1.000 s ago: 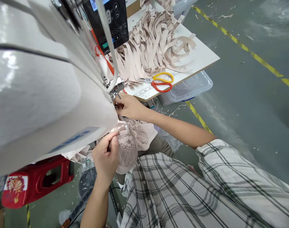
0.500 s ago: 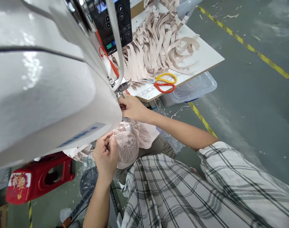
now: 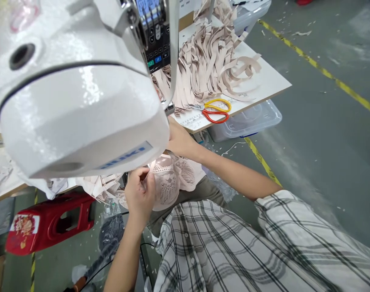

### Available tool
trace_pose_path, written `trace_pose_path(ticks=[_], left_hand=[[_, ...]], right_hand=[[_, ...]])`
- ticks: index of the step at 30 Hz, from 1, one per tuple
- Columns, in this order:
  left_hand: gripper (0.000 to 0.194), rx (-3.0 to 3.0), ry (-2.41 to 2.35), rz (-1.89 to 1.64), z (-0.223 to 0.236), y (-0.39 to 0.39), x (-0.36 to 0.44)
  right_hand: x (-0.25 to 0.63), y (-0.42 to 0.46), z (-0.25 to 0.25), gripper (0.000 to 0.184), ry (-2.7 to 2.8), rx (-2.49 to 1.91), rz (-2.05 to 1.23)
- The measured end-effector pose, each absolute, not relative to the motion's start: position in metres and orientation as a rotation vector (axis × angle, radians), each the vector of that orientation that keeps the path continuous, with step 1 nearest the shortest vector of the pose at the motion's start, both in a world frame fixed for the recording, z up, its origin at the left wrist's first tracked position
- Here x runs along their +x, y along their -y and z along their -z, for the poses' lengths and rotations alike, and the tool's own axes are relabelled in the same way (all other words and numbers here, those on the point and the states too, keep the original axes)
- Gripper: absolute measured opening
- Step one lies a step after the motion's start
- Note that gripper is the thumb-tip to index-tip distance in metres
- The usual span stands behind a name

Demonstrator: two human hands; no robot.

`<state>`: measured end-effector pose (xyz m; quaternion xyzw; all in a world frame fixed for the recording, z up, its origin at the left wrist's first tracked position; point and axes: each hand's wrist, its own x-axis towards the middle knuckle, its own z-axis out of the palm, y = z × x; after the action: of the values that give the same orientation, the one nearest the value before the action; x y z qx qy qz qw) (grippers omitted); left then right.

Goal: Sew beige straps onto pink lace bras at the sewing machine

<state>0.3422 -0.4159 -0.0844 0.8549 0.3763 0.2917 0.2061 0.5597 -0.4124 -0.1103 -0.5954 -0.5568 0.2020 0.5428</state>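
A pale pink lace garment piece hangs below the head of a white sewing machine. My left hand is closed, pinching the near edge of the lace between thumb and fingers. My right hand reaches under the machine head at the needle area; its fingers are hidden behind the machine. The needle itself is hidden too.
A heap of beige fabric strips lies on the white table, with red and yellow scissors near its edge. A clear plastic bin sits under the table. A red stool stands on the floor at left.
The view has shifted so the machine head now covers my right hand's fingers. My left hand keeps its pinch on the lace and has moved slightly right.
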Motion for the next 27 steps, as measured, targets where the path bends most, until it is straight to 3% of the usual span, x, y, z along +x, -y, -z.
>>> trace_pose_path(ticks=[4,9,27], left_hand=[[0.024,2.783,-0.899,-1.029,0.087,0.432,0.352],[0.052,3.008,-0.911,-0.774,0.089,0.449,0.366],[0.047,2.901,-0.892,-0.678,0.088,0.444,0.368]], right_hand=[[0.561,0.413,0.112,0.015,1.337,-1.414,-0.487],[0.558,0.412,0.108,0.012,1.334,-1.453,-0.525],[0.563,0.403,0.104,0.009,1.403,-1.455,-0.5]])
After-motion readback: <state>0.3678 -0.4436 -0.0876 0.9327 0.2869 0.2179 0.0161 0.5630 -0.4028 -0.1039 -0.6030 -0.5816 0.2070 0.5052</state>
